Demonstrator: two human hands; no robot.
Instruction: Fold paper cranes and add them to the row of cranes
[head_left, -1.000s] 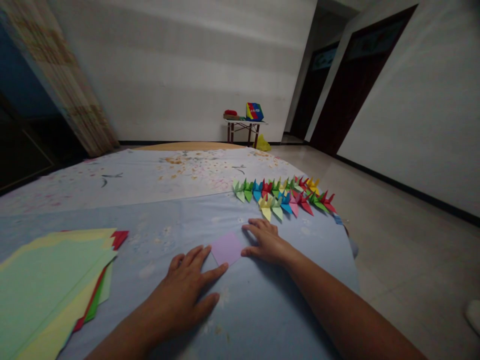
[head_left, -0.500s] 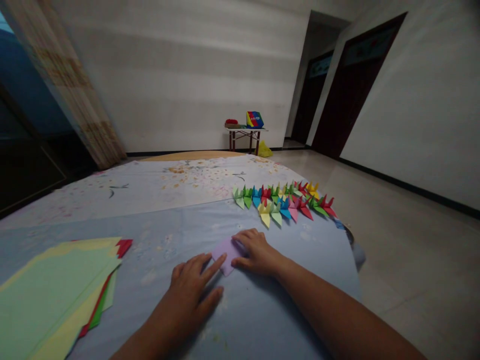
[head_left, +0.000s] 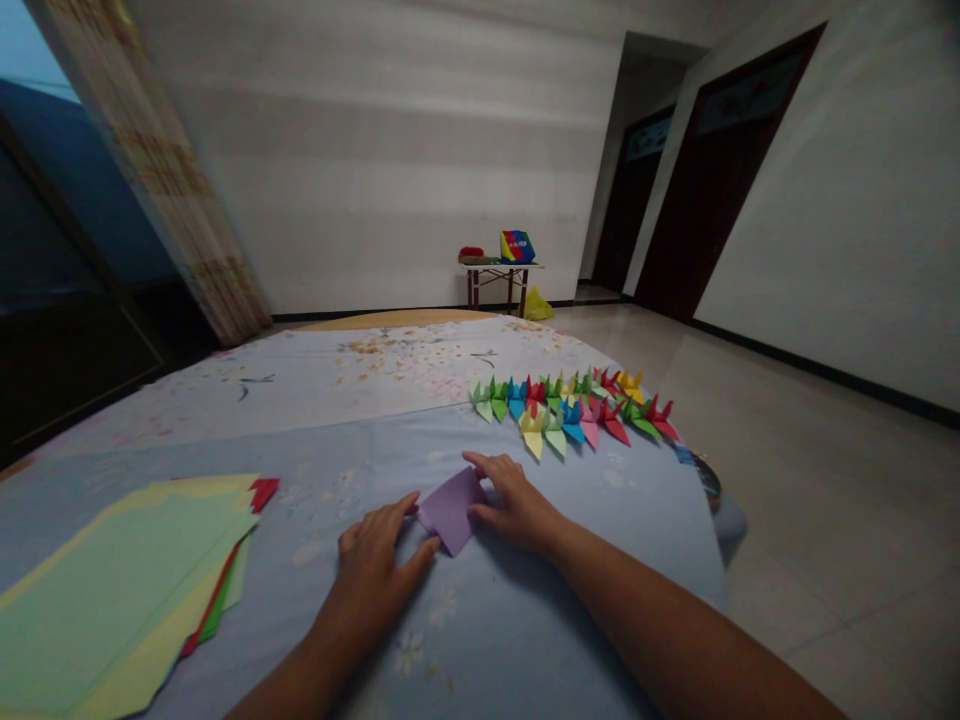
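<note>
Evidently, a small piece of purple paper is lying at the lower centre of the frame, apparently folded. It is likely behaving as something very light, thin and pliant, a little stiffer along any crease and easily dragged askew; its corners and outer edges are probably offering the best hold, under light fingertips. At its left side, the left hand is keeping thumb and fingers apart around a corner; at its right side, the right hand is spreading thumb and index finger along the edge. Whether either is truly pinching, I cannot tell. Underneath, blue cloth is spreading across the lower frame. Farther out, paper cranes are standing right of centre, and larger coloured sheets are lying at lower left.
</note>
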